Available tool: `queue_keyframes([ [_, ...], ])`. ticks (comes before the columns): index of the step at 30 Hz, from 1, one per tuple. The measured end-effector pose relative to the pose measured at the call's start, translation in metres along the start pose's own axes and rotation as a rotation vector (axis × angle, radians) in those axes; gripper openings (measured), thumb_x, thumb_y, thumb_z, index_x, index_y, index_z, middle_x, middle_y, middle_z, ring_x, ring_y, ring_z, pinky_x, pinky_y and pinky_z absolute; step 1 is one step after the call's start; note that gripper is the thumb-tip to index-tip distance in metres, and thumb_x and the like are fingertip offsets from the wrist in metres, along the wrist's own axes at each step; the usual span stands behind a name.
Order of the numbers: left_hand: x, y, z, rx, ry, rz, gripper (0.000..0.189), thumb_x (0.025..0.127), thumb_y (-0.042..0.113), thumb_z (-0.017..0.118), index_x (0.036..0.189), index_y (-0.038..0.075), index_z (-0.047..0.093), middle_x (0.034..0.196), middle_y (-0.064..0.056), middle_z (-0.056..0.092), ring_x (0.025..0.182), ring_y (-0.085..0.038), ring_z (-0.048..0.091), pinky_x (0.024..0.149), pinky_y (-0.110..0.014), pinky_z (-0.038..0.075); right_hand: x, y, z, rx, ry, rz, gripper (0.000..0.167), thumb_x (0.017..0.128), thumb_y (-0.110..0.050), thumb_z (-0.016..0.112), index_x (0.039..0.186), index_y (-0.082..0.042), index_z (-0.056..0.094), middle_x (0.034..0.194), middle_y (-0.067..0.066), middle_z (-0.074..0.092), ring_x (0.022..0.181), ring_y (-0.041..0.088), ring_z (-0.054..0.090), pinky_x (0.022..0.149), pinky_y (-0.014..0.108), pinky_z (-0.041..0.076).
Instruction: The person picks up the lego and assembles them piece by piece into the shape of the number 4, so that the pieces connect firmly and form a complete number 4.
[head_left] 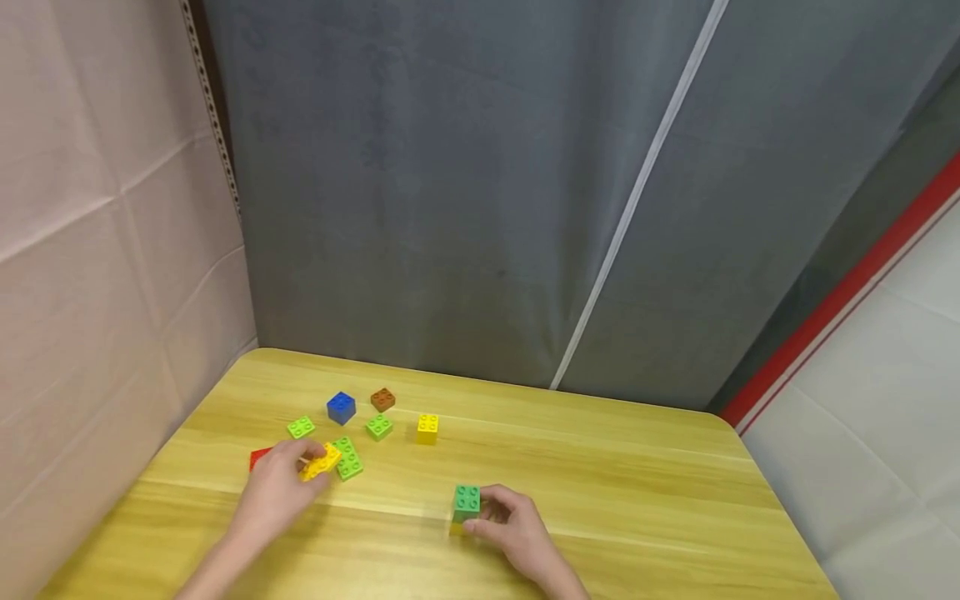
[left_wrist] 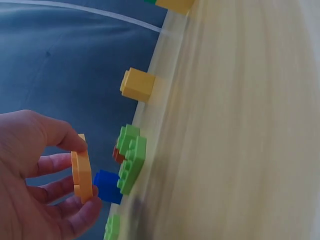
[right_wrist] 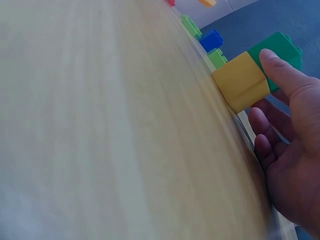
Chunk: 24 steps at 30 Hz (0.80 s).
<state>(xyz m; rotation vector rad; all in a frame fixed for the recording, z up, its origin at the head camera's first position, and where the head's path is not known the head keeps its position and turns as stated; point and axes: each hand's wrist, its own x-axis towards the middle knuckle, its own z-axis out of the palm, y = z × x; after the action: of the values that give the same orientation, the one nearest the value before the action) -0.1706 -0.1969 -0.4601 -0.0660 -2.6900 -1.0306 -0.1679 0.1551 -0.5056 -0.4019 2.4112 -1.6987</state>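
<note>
My left hand (head_left: 281,483) pinches a flat yellow toy brick (head_left: 324,461) between thumb and fingers, raised over the table in the left wrist view. Toward the front centre, my right hand (head_left: 519,532) holds a green brick (head_left: 467,500) that sits on top of a yellow brick (right_wrist: 241,82). The thumb presses the green brick near the seam between the two. That yellow brick rests on the table. Close to the left hand lie a long lime green brick (head_left: 348,458) and a red brick (head_left: 258,456), which the hand partly covers.
Farther back on the wooden table (head_left: 637,483) stand a blue brick (head_left: 341,408), a brown brick (head_left: 382,400), two small lime bricks (head_left: 301,427) and a yellow brick (head_left: 427,429). A grey curtain (head_left: 450,208) hangs behind the table, with a pale cloth wall (head_left: 97,292) at left.
</note>
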Motion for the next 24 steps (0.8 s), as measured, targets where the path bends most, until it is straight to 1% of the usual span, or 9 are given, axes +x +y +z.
queue_keyframes([
  [4, -0.001, 0.013, 0.003, -0.041, -0.027, 0.024, 0.027, 0.075, 0.002, 0.084, 0.100, 0.001, 0.073, 0.101, -0.011, 0.071, 0.089, -0.026, 0.065, 0.074, -0.042, 0.056, 0.000, 0.001, -0.001, 0.001, -0.005, -0.004, 0.029, 0.087, -0.018, 0.084, 0.114, -0.012, 0.075, 0.088, 0.000, 0.066, 0.076, 0.012, 0.056, 0.067, 0.023, 0.047],
  [7, -0.003, 0.023, 0.005, -0.061, -0.042, 0.047, 0.027, 0.075, 0.001, 0.085, 0.098, 0.005, 0.073, 0.102, -0.009, 0.070, 0.088, -0.022, 0.063, 0.074, -0.037, 0.055, 0.000, 0.001, -0.001, 0.004, -0.006, -0.004, 0.029, 0.087, -0.018, 0.084, 0.114, -0.012, 0.075, 0.088, 0.001, 0.066, 0.076, 0.012, 0.056, 0.066, 0.023, 0.047],
  [9, -0.003, 0.031, 0.006, -0.066, -0.064, 0.056, 0.027, 0.075, 0.000, 0.084, 0.098, 0.007, 0.074, 0.102, -0.007, 0.070, 0.088, -0.019, 0.062, 0.075, -0.035, 0.054, 0.000, 0.001, -0.001, 0.005, -0.007, -0.002, 0.030, 0.087, -0.018, 0.083, 0.114, -0.012, 0.075, 0.088, 0.000, 0.066, 0.076, 0.012, 0.056, 0.066, 0.023, 0.047],
  [14, -0.007, 0.047, 0.008, -0.083, -0.126, 0.060, 0.028, 0.074, 0.000, 0.084, 0.099, 0.009, 0.074, 0.100, -0.003, 0.068, 0.088, -0.016, 0.061, 0.078, -0.035, 0.054, 0.000, 0.002, -0.001, -0.002, -0.006, 0.001, 0.031, 0.087, -0.019, 0.084, 0.115, -0.011, 0.075, 0.087, 0.001, 0.066, 0.076, 0.012, 0.056, 0.066, 0.023, 0.047],
  [17, -0.009, 0.056, 0.009, -0.087, -0.151, 0.070, 0.029, 0.074, 0.000, 0.084, 0.099, 0.011, 0.073, 0.098, 0.000, 0.067, 0.088, -0.014, 0.060, 0.079, -0.034, 0.054, 0.000, 0.001, -0.001, -0.002, -0.002, 0.004, 0.032, 0.086, -0.019, 0.084, 0.115, -0.010, 0.075, 0.088, 0.001, 0.066, 0.076, 0.012, 0.056, 0.066, 0.023, 0.047],
  [21, -0.012, 0.070, 0.012, -0.103, -0.158, 0.115, 0.030, 0.073, -0.001, 0.084, 0.096, 0.014, 0.073, 0.097, 0.003, 0.067, 0.087, -0.012, 0.059, 0.079, -0.034, 0.055, 0.001, 0.000, 0.000, -0.008, 0.000, -0.001, 0.033, 0.085, -0.019, 0.085, 0.115, -0.010, 0.075, 0.088, 0.001, 0.067, 0.076, 0.012, 0.057, 0.066, 0.022, 0.047],
  [24, -0.013, 0.078, 0.017, -0.116, -0.167, 0.129, 0.031, 0.073, -0.001, 0.084, 0.096, 0.016, 0.073, 0.099, 0.004, 0.067, 0.089, -0.011, 0.059, 0.081, -0.035, 0.055, 0.001, 0.002, 0.000, -0.015, -0.001, -0.002, 0.032, 0.086, -0.019, 0.084, 0.115, -0.009, 0.075, 0.088, 0.001, 0.067, 0.076, 0.012, 0.057, 0.066, 0.022, 0.047],
])
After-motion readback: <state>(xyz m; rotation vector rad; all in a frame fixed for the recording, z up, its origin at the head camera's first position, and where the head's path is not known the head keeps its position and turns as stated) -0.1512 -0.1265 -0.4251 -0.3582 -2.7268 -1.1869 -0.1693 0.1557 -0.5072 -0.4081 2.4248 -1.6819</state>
